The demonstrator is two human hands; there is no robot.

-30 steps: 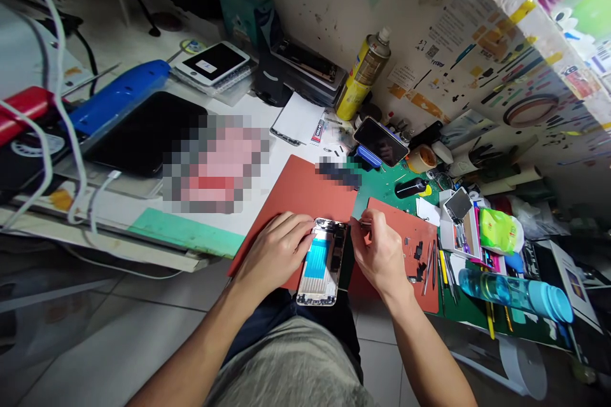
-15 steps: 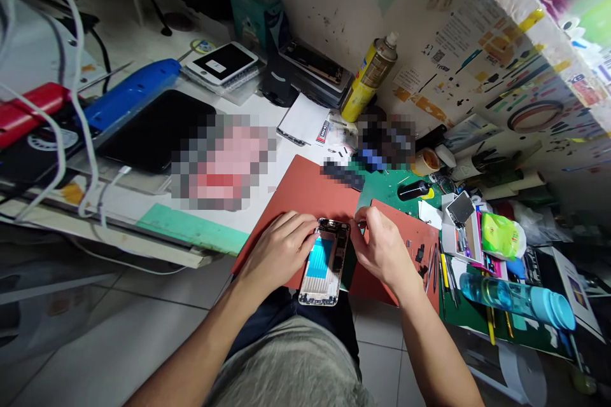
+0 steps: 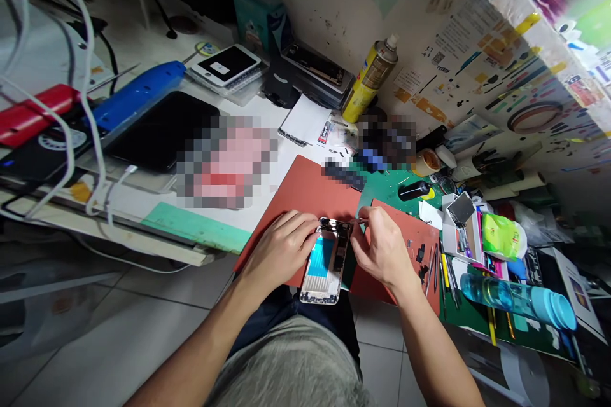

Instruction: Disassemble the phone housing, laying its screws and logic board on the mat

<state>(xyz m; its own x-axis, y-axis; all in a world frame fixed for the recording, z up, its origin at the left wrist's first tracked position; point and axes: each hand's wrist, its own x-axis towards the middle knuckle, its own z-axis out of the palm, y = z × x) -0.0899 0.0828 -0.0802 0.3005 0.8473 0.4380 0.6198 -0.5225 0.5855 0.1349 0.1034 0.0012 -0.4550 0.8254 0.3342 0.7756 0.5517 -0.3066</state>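
An opened phone housing (image 3: 316, 283), with a blue patch and bare pale metal inside, rests tilted at the near edge of the red-brown mats. My left hand (image 3: 284, 245) is closed on its upper left edge, fingertips by the top corner. Beside the upper right corner, my right hand (image 3: 382, 245) is closed in a pinch. Between its fingers is a thin metal tool (image 3: 358, 222), its end reaching the top of the housing; its exact kind is too small to tell. Dark parts line the housing's top and right side.
Small black parts (image 3: 421, 253) and slim tools (image 3: 445, 270) lie right of my right hand. Beyond them is a blue water bottle (image 3: 515, 299). A yellow spray can (image 3: 370, 79) stands at the back. A black tablet-like device (image 3: 165, 130) and cables (image 3: 90, 108) occupy the left.
The thin tool's end has shifted slightly left onto the housing's top right corner. My left hand keeps its hold. The view has shifted slightly.
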